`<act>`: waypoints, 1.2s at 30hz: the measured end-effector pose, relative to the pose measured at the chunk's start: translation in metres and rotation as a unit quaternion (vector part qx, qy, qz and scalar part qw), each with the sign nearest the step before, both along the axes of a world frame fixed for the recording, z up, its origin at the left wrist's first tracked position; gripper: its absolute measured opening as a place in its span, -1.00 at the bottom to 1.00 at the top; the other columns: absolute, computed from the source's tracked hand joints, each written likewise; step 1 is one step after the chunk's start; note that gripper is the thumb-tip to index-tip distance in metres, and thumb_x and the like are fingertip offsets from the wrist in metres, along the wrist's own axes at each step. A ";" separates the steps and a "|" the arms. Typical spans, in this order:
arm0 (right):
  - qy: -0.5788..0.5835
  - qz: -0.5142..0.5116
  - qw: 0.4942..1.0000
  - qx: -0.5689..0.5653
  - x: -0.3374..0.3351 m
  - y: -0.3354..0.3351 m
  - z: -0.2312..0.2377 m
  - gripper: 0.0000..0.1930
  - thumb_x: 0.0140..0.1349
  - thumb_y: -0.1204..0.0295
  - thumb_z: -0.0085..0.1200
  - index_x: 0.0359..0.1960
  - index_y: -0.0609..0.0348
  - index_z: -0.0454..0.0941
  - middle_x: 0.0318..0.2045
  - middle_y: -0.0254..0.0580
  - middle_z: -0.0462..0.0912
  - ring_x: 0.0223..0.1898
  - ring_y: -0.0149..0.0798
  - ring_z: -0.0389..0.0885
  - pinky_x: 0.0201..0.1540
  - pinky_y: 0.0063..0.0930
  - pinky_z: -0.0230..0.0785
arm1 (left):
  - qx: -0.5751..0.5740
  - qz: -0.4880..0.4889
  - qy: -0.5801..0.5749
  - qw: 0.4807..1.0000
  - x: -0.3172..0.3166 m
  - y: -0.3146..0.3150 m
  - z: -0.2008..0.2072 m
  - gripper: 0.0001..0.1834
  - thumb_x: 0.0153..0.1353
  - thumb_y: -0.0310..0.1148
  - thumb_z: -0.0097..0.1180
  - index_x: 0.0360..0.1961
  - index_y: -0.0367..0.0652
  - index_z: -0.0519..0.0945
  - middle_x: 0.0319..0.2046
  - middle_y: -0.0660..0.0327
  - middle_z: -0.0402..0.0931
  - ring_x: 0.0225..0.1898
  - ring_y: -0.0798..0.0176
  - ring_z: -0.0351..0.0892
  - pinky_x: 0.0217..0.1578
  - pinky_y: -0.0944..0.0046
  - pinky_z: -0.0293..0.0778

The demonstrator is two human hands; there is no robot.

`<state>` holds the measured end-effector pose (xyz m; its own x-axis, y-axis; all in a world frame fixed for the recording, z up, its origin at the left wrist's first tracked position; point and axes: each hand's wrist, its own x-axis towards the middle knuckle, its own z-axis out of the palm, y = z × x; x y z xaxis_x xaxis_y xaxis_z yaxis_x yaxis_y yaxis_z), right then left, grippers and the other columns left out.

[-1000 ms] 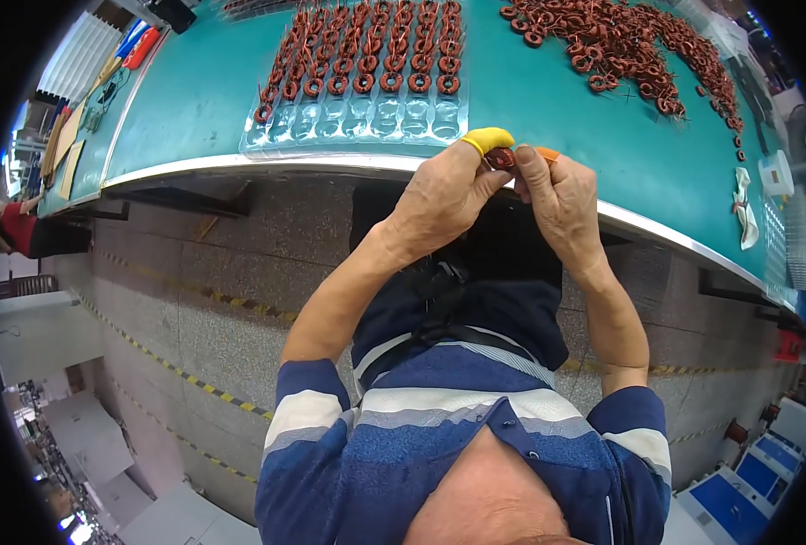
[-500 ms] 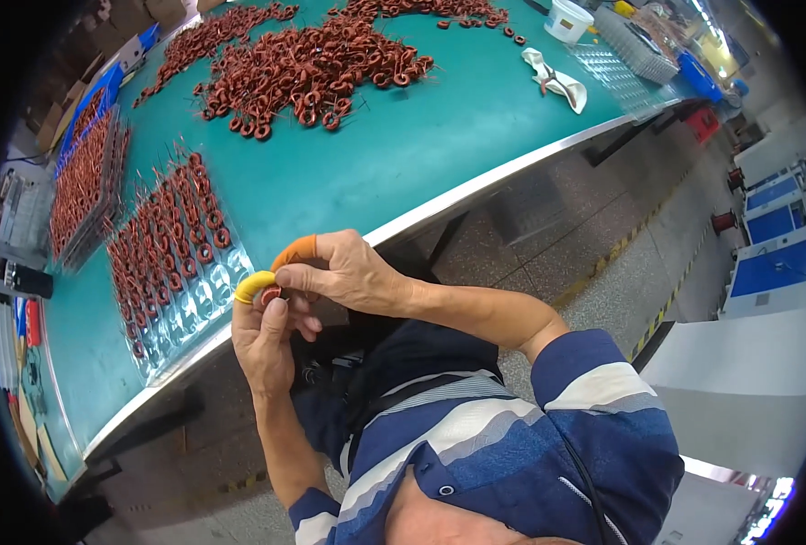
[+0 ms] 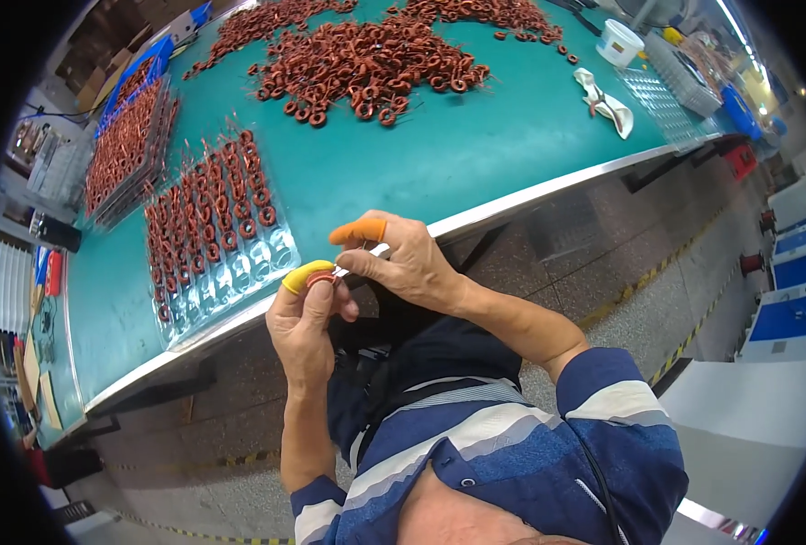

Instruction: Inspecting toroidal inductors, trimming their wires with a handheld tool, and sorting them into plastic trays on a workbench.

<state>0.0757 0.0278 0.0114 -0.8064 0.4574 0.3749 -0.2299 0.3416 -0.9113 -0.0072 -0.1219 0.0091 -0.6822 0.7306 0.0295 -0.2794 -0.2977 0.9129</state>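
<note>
My left hand (image 3: 305,331) pinches a small copper-wound ring coil (image 3: 322,279) between its thumb and its index finger, which wears a yellow finger cot (image 3: 307,273). Close on the right, my right hand (image 3: 409,263) has its thumb beside the coil. Its index finger, in an orange finger cot (image 3: 359,230), is raised apart from the thumb. Thin wire ends seem to show between the two hands, too small to tell if touched. Both hands are held at the table's front edge, beside a clear blister tray (image 3: 250,271) partly filled with rows of similar coils (image 3: 210,211).
A large heap of coils (image 3: 367,68) lies on the green table (image 3: 376,168). Stacked full trays (image 3: 129,150) stand at left. A white cloth bundle (image 3: 607,107), a white tub (image 3: 618,43) and another clear tray (image 3: 662,104) are at the right. A metal edge (image 3: 503,200) borders the table.
My right index finger has lifted away from its thumb and the coil. The left hand keeps its pinch. The whole view has shifted, so the table and hands appear farther right.
</note>
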 end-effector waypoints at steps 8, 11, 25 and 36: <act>0.153 -0.139 0.910 0.359 0.003 0.006 -0.008 -0.84 -0.02 0.46 0.26 -0.37 0.15 0.61 -0.33 -0.25 0.57 -0.25 -0.19 0.55 -0.13 -0.31 0.35 | -0.036 -0.028 -0.034 0.998 0.003 0.014 0.000 -0.74 0.40 -0.33 -0.08 -0.10 -0.33 0.49 -0.49 0.23 0.47 -0.53 0.39 0.45 -0.48 0.45 0.39; 0.179 -0.153 0.868 0.437 0.003 0.000 -0.009 -0.80 -0.12 0.43 0.19 -0.40 0.17 0.58 -0.31 -0.27 0.53 -0.21 -0.21 0.53 -0.08 -0.26 0.29 | -0.004 -0.029 -0.057 0.998 -0.005 0.010 -0.007 -0.74 0.37 -0.36 -0.06 -0.07 -0.35 0.50 -0.44 0.20 0.49 -0.48 0.35 0.44 -0.45 0.39 0.39; 0.102 -0.016 0.991 -0.088 -0.007 0.000 -0.010 -0.90 0.10 0.46 0.21 -0.44 0.24 0.62 -0.36 -0.28 0.58 -0.23 -0.30 0.52 -0.15 -0.43 0.34 | 0.027 0.072 -0.035 0.996 0.004 0.027 -0.002 -0.72 0.39 -0.26 -0.09 -0.18 -0.31 0.48 -0.52 0.23 0.39 -0.57 0.41 0.32 -0.60 0.46 0.25; 0.024 -0.018 0.970 -0.243 0.016 0.004 -0.025 -0.74 0.28 0.36 0.13 -0.12 0.29 0.58 -0.33 -0.29 0.64 -0.32 -0.51 0.55 -0.27 -0.65 0.42 | 0.013 0.045 0.051 0.998 -0.001 0.020 -0.003 -0.68 0.40 -0.41 -0.14 0.15 -0.20 0.34 -0.38 0.23 0.37 -0.43 0.35 0.40 -0.38 0.39 0.35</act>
<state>0.0919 0.0313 -0.0140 -0.7736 0.6170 0.1445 -0.2719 -0.1172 -0.9552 -0.0085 -0.1015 0.0059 -0.7374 0.6646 0.1211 -0.1563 -0.3422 0.9265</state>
